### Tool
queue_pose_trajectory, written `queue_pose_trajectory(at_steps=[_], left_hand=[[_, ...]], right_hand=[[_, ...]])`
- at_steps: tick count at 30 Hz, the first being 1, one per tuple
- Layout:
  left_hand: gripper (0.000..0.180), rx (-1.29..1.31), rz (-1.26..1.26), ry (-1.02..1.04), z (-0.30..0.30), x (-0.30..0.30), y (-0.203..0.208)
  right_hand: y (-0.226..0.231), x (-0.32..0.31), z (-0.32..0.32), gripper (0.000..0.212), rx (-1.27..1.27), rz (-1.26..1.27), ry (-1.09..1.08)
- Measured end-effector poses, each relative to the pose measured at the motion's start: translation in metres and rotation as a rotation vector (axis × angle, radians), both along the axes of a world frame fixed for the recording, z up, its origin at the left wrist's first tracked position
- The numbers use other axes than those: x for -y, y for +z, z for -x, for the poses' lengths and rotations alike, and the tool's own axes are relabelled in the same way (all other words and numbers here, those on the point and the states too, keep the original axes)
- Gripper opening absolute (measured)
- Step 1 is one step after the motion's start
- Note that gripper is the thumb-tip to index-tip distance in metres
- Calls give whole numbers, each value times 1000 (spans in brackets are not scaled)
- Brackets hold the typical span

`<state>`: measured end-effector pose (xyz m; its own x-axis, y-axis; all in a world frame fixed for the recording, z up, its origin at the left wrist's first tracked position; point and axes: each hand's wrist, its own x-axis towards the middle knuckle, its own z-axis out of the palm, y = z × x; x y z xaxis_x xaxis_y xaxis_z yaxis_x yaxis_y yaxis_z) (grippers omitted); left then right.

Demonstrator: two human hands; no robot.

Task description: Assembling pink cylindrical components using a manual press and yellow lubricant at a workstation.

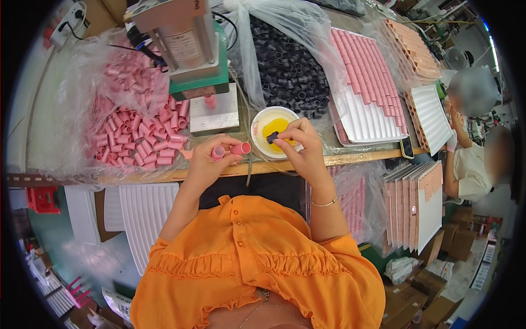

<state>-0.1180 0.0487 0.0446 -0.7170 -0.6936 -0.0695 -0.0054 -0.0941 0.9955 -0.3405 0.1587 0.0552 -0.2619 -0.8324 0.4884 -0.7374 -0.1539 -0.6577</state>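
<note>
Two short pink plastic tubes (241, 148) are gripped by my left hand (204, 164), its fingers closed around them near the table's front edge. My right hand (307, 153) pinches a small black plastic fitting (272, 137) between thumb and fingers. That fitting is over a white bowl (257, 124), which has something yellow (279, 125) in it; whether this is liquid or a soaked pad, I cannot tell. Just beyond my left hand is a metal block (215, 122) under a bench press (189, 52), with a pink tube (211, 102) upright beneath the ram.
Loose pink tubes (139, 131) pile in clear plastic at the left. A bag of black fittings (293, 71) lies behind the bowl. Rows of pink tubes fill a white ridged tray (367, 71) at the right. Farther right, a co-worker (474, 170) is at the bench.
</note>
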Motion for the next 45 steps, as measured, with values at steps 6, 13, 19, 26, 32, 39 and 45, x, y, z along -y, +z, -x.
queue_pose_trajectory(at_steps=[6, 13, 19, 26, 32, 39, 45], left_hand=[[36, -84, -68, -38, 20, 1, -12], [13, -494, -1088, 68, 43, -16, -25], [14, -470, -1028, 43, 64, -32, -22], [16, -484, -1074, 136, 53, -22, -25], [17, -513, -948, 63, 62, -9, -25], [30, -439, -779, 215, 52, -9, -10], [36, -334, -303, 354, 39, -1, -19]], right_hand=[[5, -8, -7, 12, 652, 72, 89], [4, -5, -28, 13, 303, 152, 0], [2, -3, -27, 15, -178, 205, -146], [18, -4, 78, 7, 114, 278, -391], [-18, 36, 218, 30, -294, -338, -872], [-22, 42, 224, 36, -292, -490, -914], [38, 2, 78, 21, 181, -18, -459]])
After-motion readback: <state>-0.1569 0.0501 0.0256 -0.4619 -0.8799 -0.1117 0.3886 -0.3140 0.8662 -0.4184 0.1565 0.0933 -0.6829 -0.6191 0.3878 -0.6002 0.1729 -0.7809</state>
